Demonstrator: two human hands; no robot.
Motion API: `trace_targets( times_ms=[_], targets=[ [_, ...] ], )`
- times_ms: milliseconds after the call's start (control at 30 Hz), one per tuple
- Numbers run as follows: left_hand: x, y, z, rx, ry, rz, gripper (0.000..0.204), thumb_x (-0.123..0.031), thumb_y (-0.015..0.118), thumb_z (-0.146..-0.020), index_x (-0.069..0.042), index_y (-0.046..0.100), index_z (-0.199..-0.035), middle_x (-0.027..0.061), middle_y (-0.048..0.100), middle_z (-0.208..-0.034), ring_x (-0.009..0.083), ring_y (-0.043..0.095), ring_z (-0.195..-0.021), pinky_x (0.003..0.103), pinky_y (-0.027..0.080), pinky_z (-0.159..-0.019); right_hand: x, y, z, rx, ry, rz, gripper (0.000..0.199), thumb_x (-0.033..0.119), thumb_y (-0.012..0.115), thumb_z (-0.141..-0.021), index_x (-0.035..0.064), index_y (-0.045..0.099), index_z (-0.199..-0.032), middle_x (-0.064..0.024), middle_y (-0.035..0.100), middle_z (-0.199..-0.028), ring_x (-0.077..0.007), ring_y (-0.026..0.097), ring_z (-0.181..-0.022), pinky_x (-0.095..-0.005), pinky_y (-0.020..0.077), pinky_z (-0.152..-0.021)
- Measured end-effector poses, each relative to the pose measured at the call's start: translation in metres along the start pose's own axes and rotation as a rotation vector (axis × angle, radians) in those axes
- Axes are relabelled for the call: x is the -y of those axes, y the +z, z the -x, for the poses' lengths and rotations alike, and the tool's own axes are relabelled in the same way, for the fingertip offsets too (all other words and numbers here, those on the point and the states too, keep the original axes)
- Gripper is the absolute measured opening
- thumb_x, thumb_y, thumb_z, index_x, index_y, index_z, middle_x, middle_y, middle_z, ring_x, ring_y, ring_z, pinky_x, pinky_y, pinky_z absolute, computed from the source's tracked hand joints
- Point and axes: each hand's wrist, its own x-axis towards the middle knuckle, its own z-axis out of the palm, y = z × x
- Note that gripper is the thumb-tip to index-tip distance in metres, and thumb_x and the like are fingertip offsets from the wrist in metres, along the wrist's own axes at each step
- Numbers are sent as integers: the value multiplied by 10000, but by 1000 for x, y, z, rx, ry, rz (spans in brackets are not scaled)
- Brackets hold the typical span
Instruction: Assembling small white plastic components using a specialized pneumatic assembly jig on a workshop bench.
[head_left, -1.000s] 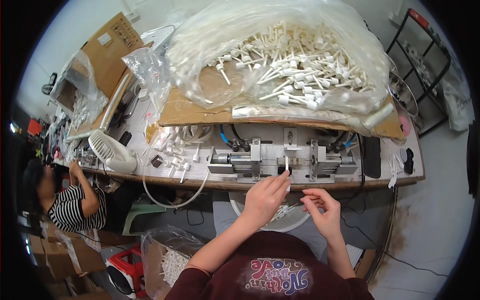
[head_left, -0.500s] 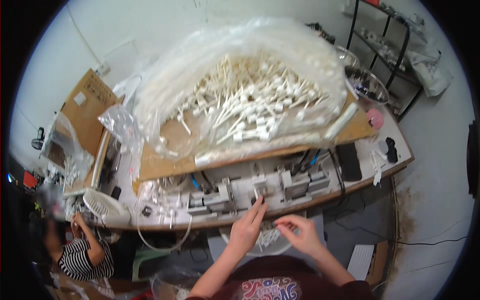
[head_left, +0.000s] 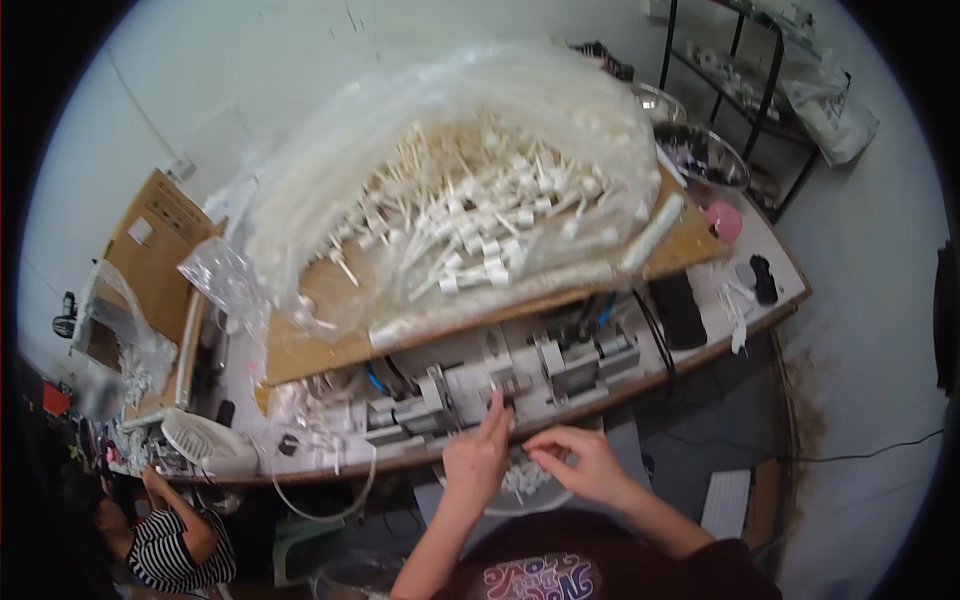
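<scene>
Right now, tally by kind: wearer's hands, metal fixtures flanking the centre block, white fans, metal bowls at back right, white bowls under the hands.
Wearer's hands: 2 (left hand, right hand)
Flanking metal fixtures: 2
White fan: 1
Metal bowls: 2
White bowl: 1
Total: 8

Left hand (head_left: 475, 465) was blurred; whether its fingers touched the metal fixture (head_left: 508, 384) couldn't be told. Anything in the right hand's (head_left: 583, 462) pinch was too small to tell. Both hands partly hid the bowl (head_left: 556, 497). Lower edge cut off the shirt (head_left: 640, 560); top edge cropped the black rack (head_left: 773, 88).
</scene>
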Motion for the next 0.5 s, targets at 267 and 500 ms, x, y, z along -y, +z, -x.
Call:
trace_targets(
  times_ms=[267, 500],
  targets=[
    [-3, -4, -7, 22, -20, 10, 377, -70, 653, -744, -28, 700, -1116, 150, 639, -1306, 222, 655, -543, 319, 533, -551, 64, -29, -55, -98, -267, 125, 140, -7, 649, -893, -20, 706, -1020, -75, 708, -870, -110, 675, -742, -235, 540, -658],
    [-1, 1, -6, -7, -27, 6, 274, -103, 700, -799, -38, 717, -1064, 123, 659, -1280, 207, 650, -531, 308, 537, -541, 97, -35, -167, -235, -539, 781, 162, 59, 723, -779, 48, 693, -937, -61, 701, -914, -185, 650, -763, -314, 502, -629]
  ],
)
